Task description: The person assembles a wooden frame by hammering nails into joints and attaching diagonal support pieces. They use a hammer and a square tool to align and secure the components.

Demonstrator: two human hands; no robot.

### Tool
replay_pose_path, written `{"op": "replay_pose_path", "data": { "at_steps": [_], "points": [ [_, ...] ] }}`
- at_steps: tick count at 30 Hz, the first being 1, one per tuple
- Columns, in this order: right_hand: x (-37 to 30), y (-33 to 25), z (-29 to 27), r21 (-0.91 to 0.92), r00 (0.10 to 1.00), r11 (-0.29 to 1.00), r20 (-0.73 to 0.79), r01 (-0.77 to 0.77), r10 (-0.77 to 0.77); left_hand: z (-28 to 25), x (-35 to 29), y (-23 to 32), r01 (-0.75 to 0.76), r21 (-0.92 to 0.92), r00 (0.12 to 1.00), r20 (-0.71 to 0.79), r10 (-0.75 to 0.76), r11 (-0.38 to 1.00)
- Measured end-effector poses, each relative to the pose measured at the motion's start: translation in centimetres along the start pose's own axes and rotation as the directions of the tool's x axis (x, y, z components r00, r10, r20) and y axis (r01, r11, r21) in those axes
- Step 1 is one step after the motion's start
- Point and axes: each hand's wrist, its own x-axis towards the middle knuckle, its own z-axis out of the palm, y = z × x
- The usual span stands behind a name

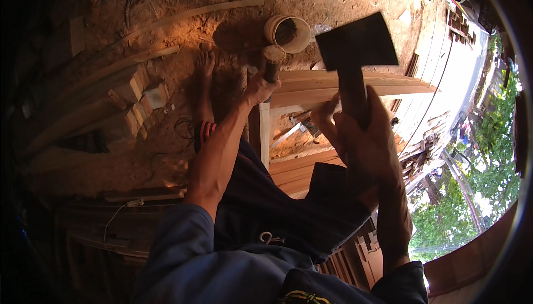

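My left hand (258, 90) is closed around a chisel (273, 57) with a thick round handle, its pale, battered top facing up. The chisel's lower end is hidden behind the hand and the timber. In my raised right hand (361, 143) is the handle of a dark mallet (358, 43) with a broad block head. The mallet is held up to the right of the chisel, apart from it. Below the hands lies a wooden frame, with a long beam (344, 85) running right and a shorter upright piece (259, 132) near my left hand.
A white bucket (304, 35) with dark contents stands on the dirt floor beyond the frame. Stacked timber offcuts (136, 101) lie at left, near my bare foot (205, 62). More planks (311, 173) lie under my right arm. Trees (488, 154) show outside at right.
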Motion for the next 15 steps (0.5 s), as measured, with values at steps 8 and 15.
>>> {"op": "replay_pose_path", "data": {
  "at_steps": [8, 15],
  "points": [
    [10.6, 0.7, 4.2, -0.168, 0.899, 0.910, -0.165, 0.380, -0.406, 0.3, -0.1, -0.2, 0.104, 0.012, 0.994, 0.043, -0.104, 0.995],
    [12.5, 5.5, 1.2, -0.544, 0.912, 0.739, 0.137, 0.396, -0.387, 0.6, 0.5, -1.0, 0.037, -0.082, 0.998, 0.055, -0.033, 0.996]
  ]
}}
